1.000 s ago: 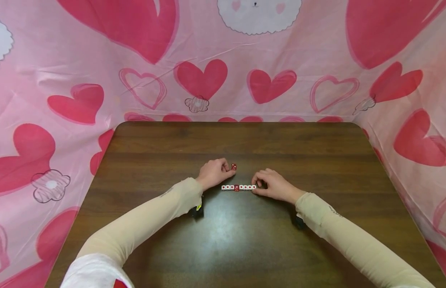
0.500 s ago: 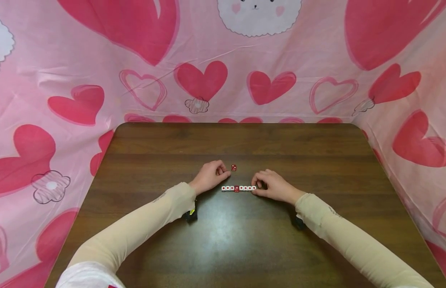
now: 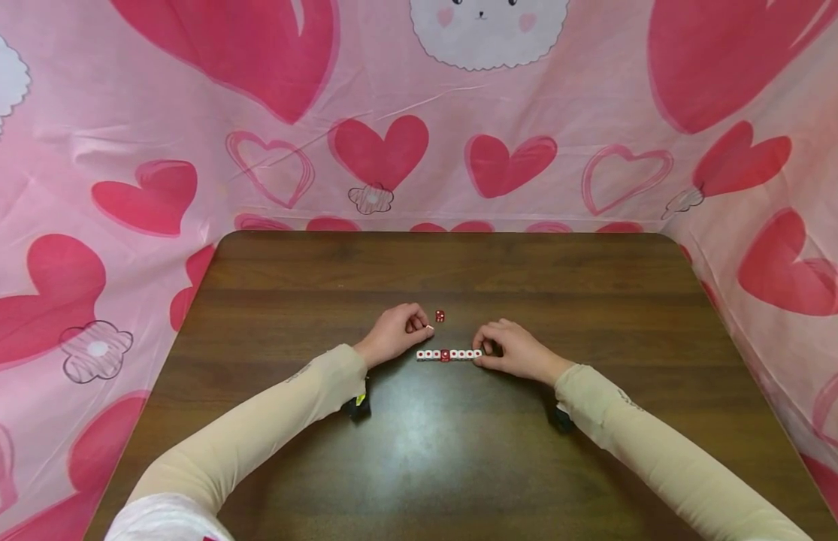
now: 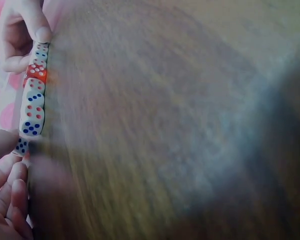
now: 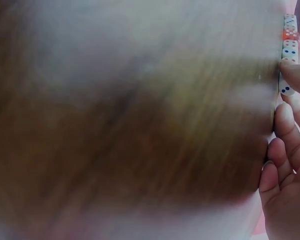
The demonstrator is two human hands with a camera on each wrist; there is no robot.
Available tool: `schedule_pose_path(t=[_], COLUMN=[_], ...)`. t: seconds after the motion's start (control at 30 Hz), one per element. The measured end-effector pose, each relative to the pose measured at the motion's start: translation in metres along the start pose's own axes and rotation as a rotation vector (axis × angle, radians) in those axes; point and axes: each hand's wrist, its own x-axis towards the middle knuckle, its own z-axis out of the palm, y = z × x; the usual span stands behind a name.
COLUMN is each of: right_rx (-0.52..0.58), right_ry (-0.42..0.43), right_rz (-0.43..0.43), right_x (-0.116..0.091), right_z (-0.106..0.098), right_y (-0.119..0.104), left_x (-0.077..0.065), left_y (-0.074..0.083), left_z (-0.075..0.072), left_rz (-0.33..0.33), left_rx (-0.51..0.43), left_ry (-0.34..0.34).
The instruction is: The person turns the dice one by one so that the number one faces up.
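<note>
A straight row of small white dice [image 3: 461, 354] lies on the brown table, with a red die [image 3: 445, 355] set among them. My right hand [image 3: 516, 350] holds the row's right end; in the right wrist view its thumb and finger pinch the end white die [image 5: 287, 89]. Just behind the row's left end, my left hand [image 3: 393, 333] pinches a white die [image 4: 22, 146] between thumb and fingertip, blue pips showing. Another red die [image 3: 440, 316] sits alone behind the row, a little to the right of the left fingertips.
The wooden table [image 3: 419, 466] has rounded far corners. Pink cloth [image 3: 452, 90] printed with hearts hangs behind it and along both sides. Both forearms reach in over the table in beige sleeves [image 3: 256, 421].
My left hand has drawn back left, away from the lone red die, and a white die now shows at its fingertips. The right hand stays at the row's end.
</note>
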Motion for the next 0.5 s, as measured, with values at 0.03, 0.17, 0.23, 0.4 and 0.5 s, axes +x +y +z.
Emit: schedule_pose_path(t=[0.03,0.17,0.23,0.4,0.5], right_rx=[0.000,-0.001,0.000,-0.001,0.001], right_ry=[0.003,0.013,0.018,0.024,0.031], right_rz=[-0.003,-0.012,-0.017,-0.021,-0.022], right_x=[0.0000,0.0001,0.0000,-0.0006,-0.0012], right_z=[0.0006,0.0023,0.0027,0.0034,0.0038], right_y=[0.0004,0.0012,0.0009,0.0006,0.0009], left_x=[0.0001,-0.0008,-0.0012,-0.0021,-0.0022], left_y=[-0.0001,-0.0001,-0.0006,-0.0014,-0.0008], left_z=[0.0003,0.0005,0.0005,0.0001,0.0008], left_rz=[0.002,0.013,0.019,0.030,0.026], left_rx=[0.009,0.038,0.043,0.032,0.033], left_ry=[-0.003,-0.018,-0.020,-0.018,-0.004])
